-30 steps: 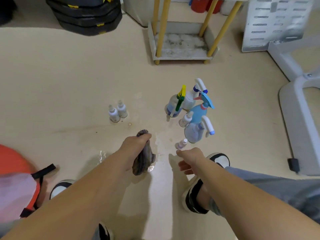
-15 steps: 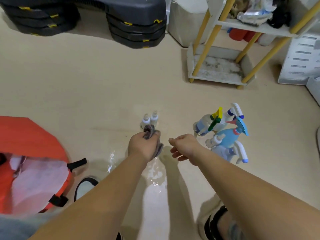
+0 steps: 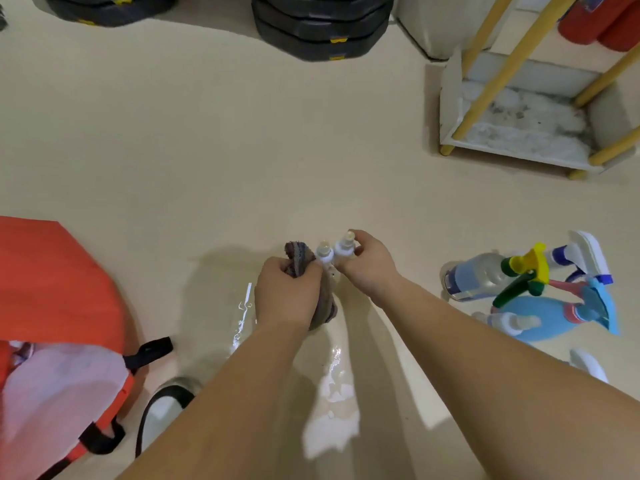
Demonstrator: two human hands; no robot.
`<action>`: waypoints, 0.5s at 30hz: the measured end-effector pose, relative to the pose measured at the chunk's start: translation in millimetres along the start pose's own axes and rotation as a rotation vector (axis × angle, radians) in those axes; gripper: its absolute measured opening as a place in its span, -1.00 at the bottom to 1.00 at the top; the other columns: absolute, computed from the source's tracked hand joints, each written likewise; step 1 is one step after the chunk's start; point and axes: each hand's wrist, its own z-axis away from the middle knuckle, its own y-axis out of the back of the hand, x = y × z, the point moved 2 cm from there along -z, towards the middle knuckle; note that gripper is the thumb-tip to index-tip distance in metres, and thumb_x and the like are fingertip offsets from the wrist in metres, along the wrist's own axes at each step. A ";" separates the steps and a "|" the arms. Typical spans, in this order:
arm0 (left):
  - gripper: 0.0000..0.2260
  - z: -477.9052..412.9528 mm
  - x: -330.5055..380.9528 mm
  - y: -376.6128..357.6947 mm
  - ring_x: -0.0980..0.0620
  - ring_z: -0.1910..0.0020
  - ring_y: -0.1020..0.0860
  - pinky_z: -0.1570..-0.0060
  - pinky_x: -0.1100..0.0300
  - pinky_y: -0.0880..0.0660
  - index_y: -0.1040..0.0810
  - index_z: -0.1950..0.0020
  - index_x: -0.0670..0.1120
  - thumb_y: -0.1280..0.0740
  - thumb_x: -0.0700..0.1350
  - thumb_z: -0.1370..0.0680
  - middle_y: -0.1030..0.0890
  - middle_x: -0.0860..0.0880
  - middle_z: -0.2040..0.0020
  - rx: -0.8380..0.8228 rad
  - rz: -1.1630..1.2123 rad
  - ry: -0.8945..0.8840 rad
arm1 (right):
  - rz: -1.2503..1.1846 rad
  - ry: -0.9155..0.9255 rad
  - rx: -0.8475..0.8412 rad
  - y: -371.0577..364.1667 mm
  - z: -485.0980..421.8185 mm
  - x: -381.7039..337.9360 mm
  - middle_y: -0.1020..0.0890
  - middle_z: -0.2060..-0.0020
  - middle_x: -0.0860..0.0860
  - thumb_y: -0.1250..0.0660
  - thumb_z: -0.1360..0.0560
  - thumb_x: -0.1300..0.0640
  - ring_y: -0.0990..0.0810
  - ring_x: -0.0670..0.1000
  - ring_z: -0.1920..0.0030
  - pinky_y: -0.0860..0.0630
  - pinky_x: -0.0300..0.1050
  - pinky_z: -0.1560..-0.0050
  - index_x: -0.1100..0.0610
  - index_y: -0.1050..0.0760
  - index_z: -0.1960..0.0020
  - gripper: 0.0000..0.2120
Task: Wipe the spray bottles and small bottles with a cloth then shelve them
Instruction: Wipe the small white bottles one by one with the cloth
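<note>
Two small white bottles stand side by side on the beige floor. My right hand (image 3: 369,263) is closed around the right small bottle (image 3: 344,249). The left small bottle (image 3: 325,252) sits between my two hands. My left hand (image 3: 287,292) grips a crumpled grey cloth (image 3: 299,259) pressed close against that bottle. A cluster of spray bottles (image 3: 540,289) stands at the right: a clear one with a yellow-green trigger, a blue one and white-topped ones.
A white shelf unit with yellow posts (image 3: 519,133) stands at the far right. Black stacked cases (image 3: 322,26) line the far wall. An orange bag (image 3: 59,327) lies at the left. A wet patch (image 3: 332,410) glistens on the floor below my hands.
Both hands reached forward to the two small bottles. My right hand closed on the right one, and the cloth came up against the left one. The view shifted left.
</note>
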 end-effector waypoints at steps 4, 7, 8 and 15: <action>-0.68 -7.6 -9.1 -9.2 -0.08 0.17 -0.61 -0.06 -0.11 -0.64 -0.50 0.09 -0.04 -0.54 0.12 -0.46 -0.60 0.01 0.17 0.047 -0.060 0.045 | -0.062 0.015 0.008 -4.1 -12.9 5.9 -0.66 -0.06 -0.04 -0.51 -0.49 0.17 -0.63 0.03 -0.08 -0.59 -0.07 -0.13 -0.01 -0.55 -0.33 -0.57; -0.63 -10.3 -11.8 -11.2 -0.10 0.25 -0.54 0.03 -0.05 -0.61 -0.49 0.18 -0.07 -0.49 0.20 -0.49 -0.55 0.00 0.26 0.053 -0.023 0.052 | -0.051 0.044 0.057 0.7 -13.8 9.4 -0.63 0.12 -0.11 -0.53 -0.46 0.20 -0.62 0.04 0.03 -0.58 -0.03 -0.06 0.00 -0.58 -0.08 -0.75; -0.61 -9.6 -11.0 -10.5 -0.11 0.27 -0.51 0.09 0.00 -0.58 -0.46 0.21 -0.07 -0.45 0.21 -0.52 -0.52 0.00 0.29 0.056 -0.016 0.046 | -0.061 0.037 0.087 3.4 -11.5 11.4 -0.62 0.12 -0.13 -0.53 -0.46 0.21 -0.64 0.05 0.02 -0.59 -0.01 -0.08 -0.03 -0.57 -0.04 -0.75; -0.56 11.5 6.7 -4.0 -0.15 -0.01 -0.67 -0.19 -0.09 -0.59 -0.62 0.07 -0.11 -0.17 0.20 -0.68 -0.70 -0.09 0.08 -0.046 0.033 -0.028 | -0.159 0.004 0.228 36.1 23.2 15.3 -0.71 0.10 0.04 -0.60 -0.39 0.09 -0.69 0.04 0.05 -0.65 0.05 -0.04 0.11 -0.64 0.03 -0.77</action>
